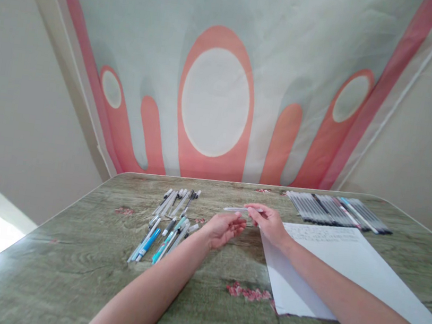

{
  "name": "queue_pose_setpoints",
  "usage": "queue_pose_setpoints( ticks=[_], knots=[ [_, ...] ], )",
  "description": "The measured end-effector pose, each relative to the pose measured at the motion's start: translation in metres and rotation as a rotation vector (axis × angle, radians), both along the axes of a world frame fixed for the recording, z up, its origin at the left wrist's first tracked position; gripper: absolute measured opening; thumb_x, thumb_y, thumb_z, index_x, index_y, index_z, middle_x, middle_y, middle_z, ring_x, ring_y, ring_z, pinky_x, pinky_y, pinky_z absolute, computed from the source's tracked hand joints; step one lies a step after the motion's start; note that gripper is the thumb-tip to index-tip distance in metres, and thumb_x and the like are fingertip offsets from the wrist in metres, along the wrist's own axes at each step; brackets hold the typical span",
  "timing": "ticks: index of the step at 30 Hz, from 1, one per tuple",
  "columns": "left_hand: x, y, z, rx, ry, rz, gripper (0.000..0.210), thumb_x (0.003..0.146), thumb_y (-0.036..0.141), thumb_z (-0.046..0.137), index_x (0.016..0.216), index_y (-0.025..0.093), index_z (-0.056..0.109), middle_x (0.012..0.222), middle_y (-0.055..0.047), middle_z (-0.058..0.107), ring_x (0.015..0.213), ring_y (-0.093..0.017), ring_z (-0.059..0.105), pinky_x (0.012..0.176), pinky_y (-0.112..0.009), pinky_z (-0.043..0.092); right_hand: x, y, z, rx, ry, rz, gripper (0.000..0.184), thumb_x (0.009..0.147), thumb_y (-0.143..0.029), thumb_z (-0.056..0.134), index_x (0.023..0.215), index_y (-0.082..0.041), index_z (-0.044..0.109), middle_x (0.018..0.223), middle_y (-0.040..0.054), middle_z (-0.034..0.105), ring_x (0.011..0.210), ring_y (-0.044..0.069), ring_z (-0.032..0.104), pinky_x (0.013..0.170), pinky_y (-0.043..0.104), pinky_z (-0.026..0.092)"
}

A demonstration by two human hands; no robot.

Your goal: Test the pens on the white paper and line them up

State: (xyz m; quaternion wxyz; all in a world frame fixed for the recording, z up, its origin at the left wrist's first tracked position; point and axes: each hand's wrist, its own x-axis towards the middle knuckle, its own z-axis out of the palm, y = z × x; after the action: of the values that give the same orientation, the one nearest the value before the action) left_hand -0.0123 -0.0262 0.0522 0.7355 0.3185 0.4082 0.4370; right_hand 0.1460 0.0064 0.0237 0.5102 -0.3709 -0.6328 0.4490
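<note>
A slim, pale pen (pixel 234 208) is pinched between the thumb and fingers of my right hand (pixel 269 226), raised over the middle of the table and pointing left. Just below it, my left hand (pixel 225 229) is half curled with its fingers apart and nothing visible in it; whether its thumb touches the pen I cannot tell. Left of my hands lie two loose groups of pens: a far one of clear pens (pixel 170 202) with dark or pale caps, and a nearer one that includes a blue pen (pixel 149 244) and a teal pen (pixel 164 247). My left forearm partly covers the nearer group.
At the back right, a tight row of pens (pixel 337 211) lies side by side, mostly clear ones. A white sheet of paper (pixel 348 277) with handwriting along its top is under my right forearm. The wood-patterned table (pixel 83 272) meets a printed backdrop (pixel 207 166) behind.
</note>
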Motion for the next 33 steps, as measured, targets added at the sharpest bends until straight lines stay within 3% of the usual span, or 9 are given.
queue_pose_setpoints(
  ticks=[3, 5, 7, 9, 13, 15, 22, 33],
  knots=[
    [-0.027, 0.001, 0.022, 0.315, 0.568, -0.270, 0.024, 0.070, 0.027, 0.063, 0.090, 0.015, 0.060, 0.081, -0.006, 0.065, 0.065, -0.013, 0.059, 0.061, -0.023, 0.044, 0.004, 0.008, -0.004, -0.066, 0.149, -0.096, 0.037, 0.070, -0.046, 0.060, 0.093, -0.018, 0.065, 0.061, -0.0006, 0.055, 0.047, 0.008, 0.042, 0.044, 0.023, 0.033],
    [-0.050, 0.005, 0.034, 0.542, 1.042, -0.287, 0.020, 0.063, 0.026, 0.067, 0.080, 0.016, 0.063, 0.074, -0.004, 0.064, 0.066, -0.014, 0.057, 0.062, -0.023, 0.041, 0.007, 0.014, -0.008, -0.131, 0.247, -0.121, 0.037, 0.068, -0.047, 0.062, 0.090, -0.017, 0.065, 0.061, -0.0014, 0.054, 0.046, 0.007, 0.039, 0.042, 0.022, 0.031],
    [-0.071, 0.008, 0.042, 0.585, 1.438, -0.267, 0.013, 0.060, 0.026, 0.066, 0.067, 0.016, 0.062, 0.067, -0.003, 0.063, 0.063, -0.015, 0.055, 0.061, -0.024, 0.039, 0.010, 0.018, -0.012, -0.200, 0.324, -0.127, 0.036, 0.065, -0.047, 0.065, 0.086, -0.017, 0.065, 0.060, -0.0027, 0.051, 0.045, 0.006, 0.037, 0.041, 0.021, 0.029],
    [-0.083, 0.008, 0.045, 0.523, 1.652, -0.327, 0.014, 0.057, 0.028, 0.067, 0.059, 0.017, 0.060, 0.062, -0.002, 0.062, 0.061, -0.016, 0.054, 0.059, -0.025, 0.037, 0.011, 0.021, -0.016, -0.253, 0.377, -0.121, 0.034, 0.063, -0.045, 0.067, 0.084, -0.017, 0.065, 0.059, -0.0034, 0.050, 0.045, 0.005, 0.036, 0.040, 0.020, 0.028],
    [-0.082, -0.001, 0.047, 0.364, 1.759, -0.565, 0.022, 0.049, 0.033, 0.073, 0.054, 0.017, 0.057, 0.061, -0.004, 0.062, 0.064, -0.019, 0.056, 0.063, -0.027, 0.038, 0.013, 0.025, -0.020, -0.284, 0.438, -0.088, 0.030, 0.063, -0.040, 0.069, 0.082, -0.017, 0.065, 0.059, -0.0041, 0.048, 0.046, 0.004, 0.035, 0.040, 0.019, 0.028],
    [-0.075, -0.005, 0.047, 0.347, 1.778, -0.604, 0.023, 0.047, 0.029, 0.074, 0.053, 0.017, 0.056, 0.061, -0.004, 0.061, 0.068, -0.021, 0.057, 0.067, -0.029, 0.039, 0.013, 0.026, -0.021, -0.287, 0.445, -0.078, 0.029, 0.064, -0.040, 0.069, 0.082, -0.017, 0.066, 0.058, -0.0043, 0.047, 0.046, 0.004, 0.035, 0.040, 0.019, 0.028],
    [-0.074, -0.002, 0.041, 0.342, 1.733, -0.462, 0.021, 0.044, 0.013, 0.071, 0.044, 0.017, 0.049, 0.046, 0.001, 0.048, 0.068, -0.022, 0.055, 0.071, -0.033, 0.040, 0.013, 0.025, -0.018, -0.287, 0.419, -0.103, 0.033, 0.062, -0.043, 0.068, 0.082, -0.016, 0.064, 0.058, -0.0038, 0.048, 0.045, 0.005, 0.036, 0.040, 0.020, 0.028],
    [-0.098, 0.011, 0.033, 0.359, 1.789, -0.409, 0.013, 0.049, 0.023, 0.069, 0.055, 0.017, 0.058, 0.060, -0.003, 0.060, 0.062, -0.017, 0.055, 0.062, -0.026, 0.040, 0.013, 0.025, -0.018, -0.291, 0.401, -0.104, 0.035, 0.061, -0.045, 0.068, 0.081, -0.017, 0.064, 0.057, -0.0035, 0.049, 0.045, 0.005, 0.037, 0.039, 0.020, 0.029]
  ],
)
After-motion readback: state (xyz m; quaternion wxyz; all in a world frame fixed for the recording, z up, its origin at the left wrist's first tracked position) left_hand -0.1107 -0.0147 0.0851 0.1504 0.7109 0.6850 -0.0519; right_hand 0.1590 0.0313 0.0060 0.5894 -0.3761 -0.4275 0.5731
